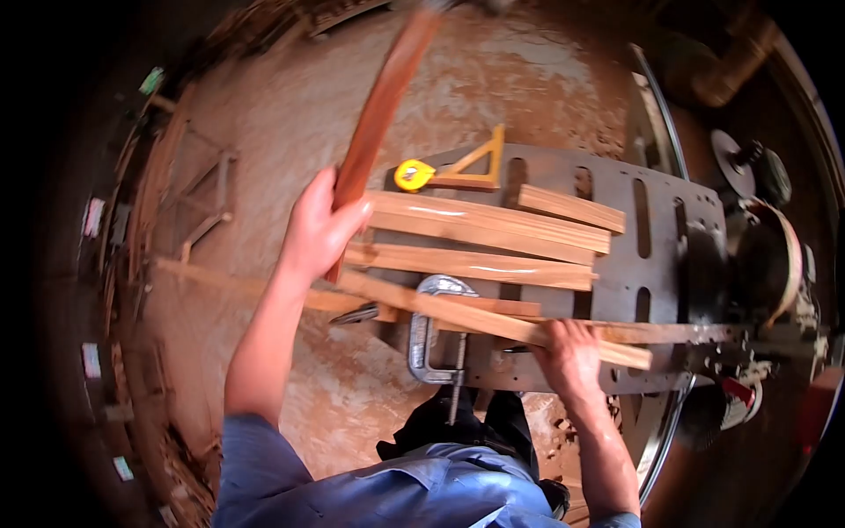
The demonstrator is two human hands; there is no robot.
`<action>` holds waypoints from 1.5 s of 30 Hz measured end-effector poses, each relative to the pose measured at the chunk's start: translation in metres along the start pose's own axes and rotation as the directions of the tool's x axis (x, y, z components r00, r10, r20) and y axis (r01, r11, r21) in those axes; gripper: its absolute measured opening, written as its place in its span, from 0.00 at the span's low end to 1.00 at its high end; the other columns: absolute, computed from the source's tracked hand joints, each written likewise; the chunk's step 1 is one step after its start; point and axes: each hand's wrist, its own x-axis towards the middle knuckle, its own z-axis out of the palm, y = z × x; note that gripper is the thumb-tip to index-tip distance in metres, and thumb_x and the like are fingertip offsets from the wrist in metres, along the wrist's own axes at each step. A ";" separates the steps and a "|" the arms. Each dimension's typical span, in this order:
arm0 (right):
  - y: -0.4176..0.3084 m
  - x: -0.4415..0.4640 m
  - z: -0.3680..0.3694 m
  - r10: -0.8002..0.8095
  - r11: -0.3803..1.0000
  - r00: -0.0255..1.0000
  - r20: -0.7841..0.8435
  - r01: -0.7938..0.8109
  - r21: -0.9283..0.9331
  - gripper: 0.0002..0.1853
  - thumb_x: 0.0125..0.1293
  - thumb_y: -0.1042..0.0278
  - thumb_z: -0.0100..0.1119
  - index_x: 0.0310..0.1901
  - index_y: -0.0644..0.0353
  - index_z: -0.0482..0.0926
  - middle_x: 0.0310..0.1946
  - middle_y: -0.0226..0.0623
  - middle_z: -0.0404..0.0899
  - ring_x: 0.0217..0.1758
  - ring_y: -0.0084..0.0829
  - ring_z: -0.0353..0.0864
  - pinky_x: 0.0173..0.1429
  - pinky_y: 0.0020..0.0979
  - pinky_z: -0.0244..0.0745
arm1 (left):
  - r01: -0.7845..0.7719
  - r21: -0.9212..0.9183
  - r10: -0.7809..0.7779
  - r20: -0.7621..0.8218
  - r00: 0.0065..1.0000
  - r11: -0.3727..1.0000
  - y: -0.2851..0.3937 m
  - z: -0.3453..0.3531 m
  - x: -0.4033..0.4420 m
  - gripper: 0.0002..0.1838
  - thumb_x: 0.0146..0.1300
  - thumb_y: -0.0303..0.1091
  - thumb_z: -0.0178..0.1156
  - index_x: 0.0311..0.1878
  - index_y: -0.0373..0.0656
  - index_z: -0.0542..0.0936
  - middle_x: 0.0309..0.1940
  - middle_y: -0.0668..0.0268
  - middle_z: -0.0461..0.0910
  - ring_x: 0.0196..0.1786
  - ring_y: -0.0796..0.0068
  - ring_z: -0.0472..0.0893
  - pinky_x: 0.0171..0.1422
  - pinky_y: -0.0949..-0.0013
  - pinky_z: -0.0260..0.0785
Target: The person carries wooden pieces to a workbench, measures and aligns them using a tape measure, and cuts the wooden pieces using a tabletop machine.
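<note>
My left hand (319, 227) is wrapped round the reddish wooden handle of a hammer (387, 101), raised and slanting away from me. Its grey head is blurred and partly cut off at the top edge. My right hand (570, 356) grips a light wooden strip (458, 312) near its right end, and the strip lies slantwise across the near side of the slotted metal table (678, 211). Between my hands, a metal C-clamp (422, 339) sits at the table's near edge. Beyond it lie several planed wooden pieces (484, 264), side by side.
A yellow tape measure (412, 175) and a wooden triangular square (480, 167) lie at the table's far left. Machine parts with a round disc (732, 163) stand to the right. Stacked timber (145, 202) lines the left side of the dusty floor (290, 97).
</note>
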 end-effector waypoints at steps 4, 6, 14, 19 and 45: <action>0.032 -0.032 -0.012 0.110 0.989 0.994 0.000 -0.109 0.100 0.18 0.51 0.66 0.79 0.40 0.55 0.78 0.36 0.40 0.81 0.44 0.46 0.82 0.49 0.48 0.73 | 0.321 -0.039 -0.323 -0.134 0.937 0.946 -0.019 -0.055 -0.101 0.09 0.69 0.26 0.63 0.45 0.41 0.71 0.29 0.70 0.77 0.29 0.83 0.77 0.34 0.73 0.72; 0.048 -0.051 -0.010 0.243 0.952 0.969 0.036 -0.246 0.184 0.16 0.53 0.71 0.77 0.40 0.60 0.79 0.31 0.41 0.80 0.36 0.42 0.80 0.42 0.42 0.75 | 0.491 -0.035 -0.486 -0.215 0.847 0.870 -0.042 -0.062 -0.135 0.08 0.69 0.27 0.64 0.43 0.42 0.73 0.27 0.71 0.76 0.24 0.84 0.74 0.28 0.75 0.69; 0.042 -0.091 -0.017 0.532 0.690 0.843 0.077 -0.485 0.538 0.15 0.64 0.74 0.69 0.50 0.66 0.79 0.32 0.33 0.77 0.36 0.24 0.72 0.43 0.31 0.72 | 0.823 0.019 -0.806 -0.187 0.561 0.568 -0.100 -0.073 -0.220 0.11 0.68 0.34 0.65 0.46 0.39 0.75 0.27 0.70 0.75 0.23 0.81 0.75 0.24 0.72 0.69; 0.044 -0.101 -0.008 0.548 0.611 0.833 0.072 -0.458 0.646 0.14 0.66 0.74 0.67 0.52 0.65 0.80 0.35 0.29 0.79 0.37 0.22 0.73 0.45 0.28 0.72 | 0.872 0.153 -0.871 -0.101 0.481 0.464 -0.093 -0.069 -0.224 0.16 0.71 0.38 0.65 0.50 0.37 0.74 0.31 0.67 0.78 0.25 0.78 0.76 0.28 0.69 0.73; 0.048 -0.124 -0.004 0.659 0.452 0.742 0.124 -0.522 0.724 0.16 0.70 0.73 0.66 0.56 0.68 0.79 0.40 0.31 0.82 0.43 0.21 0.76 0.50 0.27 0.74 | 0.832 -0.108 -0.838 -0.124 0.532 0.544 -0.097 -0.083 -0.223 0.08 0.73 0.35 0.60 0.42 0.42 0.74 0.28 0.69 0.74 0.19 0.77 0.75 0.21 0.68 0.69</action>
